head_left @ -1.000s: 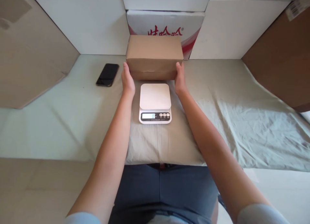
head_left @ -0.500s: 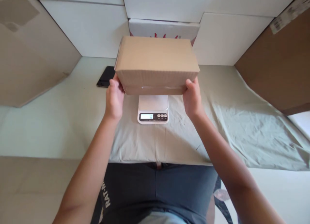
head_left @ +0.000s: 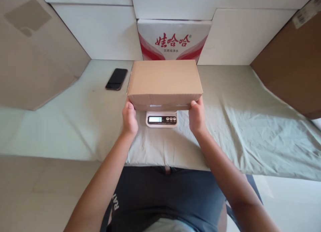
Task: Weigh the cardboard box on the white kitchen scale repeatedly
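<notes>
A brown cardboard box (head_left: 165, 78) is held level between my two hands, over a white digital scale (head_left: 162, 125). My left hand (head_left: 129, 118) grips its near left corner, thumb on the front face and fingers underneath, partly hidden. On the near right corner, my right hand (head_left: 197, 115) holds it the same way. The scale's lit display reads 0, with round buttons to its right. Its weighing plate is mostly hidden by the box, and whether the two touch I cannot tell.
A black phone (head_left: 116, 79) lies left of the box on a pale green cloth (head_left: 225, 125). White boxes (head_left: 97, 31), one with red lettering (head_left: 173, 41), form a wall behind. Large cardboard boxes stand at left (head_left: 42, 54) and right (head_left: 288, 64).
My hands have lowered the cardboard box toward the scale, covering more of its plate. The red lettering behind and the whole phone now show. The display still reads 0.
</notes>
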The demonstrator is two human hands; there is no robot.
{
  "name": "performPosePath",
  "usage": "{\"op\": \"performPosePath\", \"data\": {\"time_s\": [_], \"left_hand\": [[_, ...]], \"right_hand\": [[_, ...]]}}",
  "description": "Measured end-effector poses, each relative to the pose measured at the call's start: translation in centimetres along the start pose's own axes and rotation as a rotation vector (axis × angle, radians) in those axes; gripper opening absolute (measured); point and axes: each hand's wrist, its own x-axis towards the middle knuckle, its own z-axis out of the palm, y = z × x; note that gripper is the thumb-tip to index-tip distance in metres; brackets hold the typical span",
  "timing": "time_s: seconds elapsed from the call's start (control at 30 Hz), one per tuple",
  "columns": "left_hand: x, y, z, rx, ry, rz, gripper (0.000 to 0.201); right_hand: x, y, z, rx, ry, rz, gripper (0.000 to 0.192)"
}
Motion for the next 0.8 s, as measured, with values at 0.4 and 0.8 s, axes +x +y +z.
{"op": "performPosePath", "data": {"time_s": [0.4,0.8], "left_hand": [[0.1,-0.4,0.3,-0.053,0.044,-0.029,0.067],[0.5,-0.3,0.5,-0.047,0.016,-0.018,0.07]], "right_hand": [[0.0,0.9,0.0,0.052,0.025,0.033,0.063],[-0.3,1.2,0.0,0.049,0.037,0.03,0.061]]}}
